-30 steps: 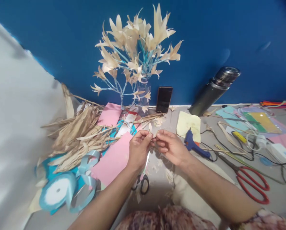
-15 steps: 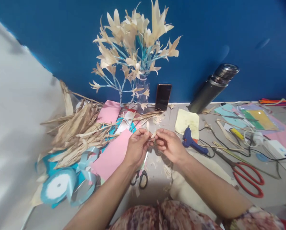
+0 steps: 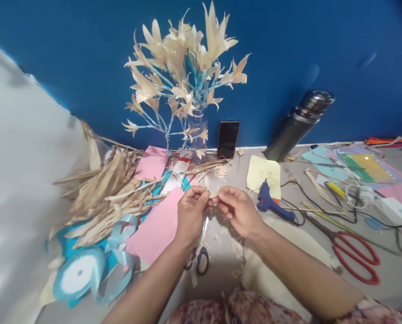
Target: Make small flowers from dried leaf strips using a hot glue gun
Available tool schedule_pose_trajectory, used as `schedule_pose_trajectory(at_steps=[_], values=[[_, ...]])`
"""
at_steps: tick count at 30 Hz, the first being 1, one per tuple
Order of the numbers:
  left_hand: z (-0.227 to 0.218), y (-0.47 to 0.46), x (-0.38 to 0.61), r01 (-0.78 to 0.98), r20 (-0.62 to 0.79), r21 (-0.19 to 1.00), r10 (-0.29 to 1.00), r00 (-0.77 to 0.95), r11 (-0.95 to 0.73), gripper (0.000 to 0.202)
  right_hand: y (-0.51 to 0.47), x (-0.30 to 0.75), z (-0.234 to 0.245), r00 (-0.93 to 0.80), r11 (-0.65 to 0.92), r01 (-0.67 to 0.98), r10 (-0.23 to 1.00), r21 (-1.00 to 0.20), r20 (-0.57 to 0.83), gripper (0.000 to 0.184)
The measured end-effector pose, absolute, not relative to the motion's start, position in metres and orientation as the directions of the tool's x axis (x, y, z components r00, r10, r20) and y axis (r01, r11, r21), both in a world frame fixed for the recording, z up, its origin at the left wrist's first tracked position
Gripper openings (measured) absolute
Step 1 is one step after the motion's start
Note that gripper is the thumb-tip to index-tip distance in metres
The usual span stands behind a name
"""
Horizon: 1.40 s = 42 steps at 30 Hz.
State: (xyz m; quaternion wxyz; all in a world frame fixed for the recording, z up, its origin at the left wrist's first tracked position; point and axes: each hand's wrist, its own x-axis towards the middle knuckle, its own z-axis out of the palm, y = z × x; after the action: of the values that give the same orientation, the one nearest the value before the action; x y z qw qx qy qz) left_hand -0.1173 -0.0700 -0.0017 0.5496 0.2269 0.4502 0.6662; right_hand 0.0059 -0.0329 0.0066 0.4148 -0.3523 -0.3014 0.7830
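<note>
My left hand (image 3: 193, 213) and my right hand (image 3: 238, 209) meet at the middle of the work surface, fingertips nearly touching. Both pinch a small pale piece of dried husk (image 3: 214, 194) between thumb and forefinger. Its far end is hidden behind the fingers. Below my left hand lie small scissors with black handles (image 3: 203, 261), blades pointing away. A sheet of pink paper (image 3: 157, 225) lies left of that hand. To the right of my right hand rests a blue glue gun (image 3: 271, 204), its nozzle over a yellow paper (image 3: 263, 173).
A clear vase (image 3: 198, 130) of husk flowers (image 3: 184, 58) stands by the blue wall, beside a phone (image 3: 228, 139) and a leaning flask (image 3: 297, 128). Dried husks (image 3: 103, 184) and blue ribbon (image 3: 79, 274) lie left; red-handled scissors (image 3: 359, 256) and cords lie right.
The view has shifted slightly, so the scene sits a little lower. My hands stay together on the husk piece, and the right fingers have turned slightly along it.
</note>
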Motion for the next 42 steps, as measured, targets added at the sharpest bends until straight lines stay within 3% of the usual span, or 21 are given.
schedule_pose_trajectory(at_steps=[7,11,15,23,26,30,35,37,39,42], values=[[0.002,-0.067,-0.124,-0.672,-0.244,0.736,0.957,-0.156,0.079,0.034,-0.025,0.013,0.003,-0.473,-0.458,-0.386,0.843,-0.801,-0.255,0.022],[0.001,-0.068,-0.124,-0.654,-0.257,0.75,0.953,-0.158,0.094,0.032,-0.021,0.019,0.002,-0.445,-0.334,-0.314,0.879,-0.889,-0.173,0.039],[0.0,-0.067,-0.123,-0.633,-0.253,0.766,0.958,-0.133,0.114,0.031,-0.021,0.023,0.004,-0.478,-0.294,-0.186,0.861,-0.938,-0.175,0.034],[0.003,-0.067,-0.127,-0.617,-0.24,0.776,0.966,-0.093,0.134,0.033,-0.017,0.022,-0.002,-0.654,-0.483,-0.206,0.715,-0.851,-0.247,0.039],[0.005,-0.068,-0.13,-0.558,-0.228,0.819,0.968,-0.102,0.134,0.03,-0.01,0.027,0.0,-0.557,-0.365,-0.145,0.799,-0.92,-0.229,0.04],[0.01,-0.069,-0.131,-0.304,-0.158,0.947,0.973,-0.168,0.101,0.021,-0.007,0.034,0.007,-0.386,-0.077,-0.042,0.921,-0.996,-0.055,0.034],[0.013,-0.071,-0.127,-0.185,-0.106,0.98,0.973,-0.204,0.068,0.016,-0.008,0.036,0.015,-0.568,0.021,0.092,0.822,-0.996,-0.035,0.027],[0.012,-0.071,-0.128,-0.195,-0.114,0.978,0.971,-0.21,0.072,0.016,-0.005,0.042,0.019,-0.559,0.1,0.183,0.829,-0.978,-0.02,0.022],[0.012,-0.071,-0.132,-0.189,-0.112,0.98,0.966,-0.232,0.068,0.017,-0.001,0.058,0.024,-0.466,0.233,0.374,0.884,-0.898,0.035,0.016],[0.015,-0.068,-0.136,-0.143,-0.086,0.989,0.952,-0.293,0.045,0.017,0.0,0.1,0.025,-0.334,0.333,0.747,0.936,-0.575,0.109,0.011]])
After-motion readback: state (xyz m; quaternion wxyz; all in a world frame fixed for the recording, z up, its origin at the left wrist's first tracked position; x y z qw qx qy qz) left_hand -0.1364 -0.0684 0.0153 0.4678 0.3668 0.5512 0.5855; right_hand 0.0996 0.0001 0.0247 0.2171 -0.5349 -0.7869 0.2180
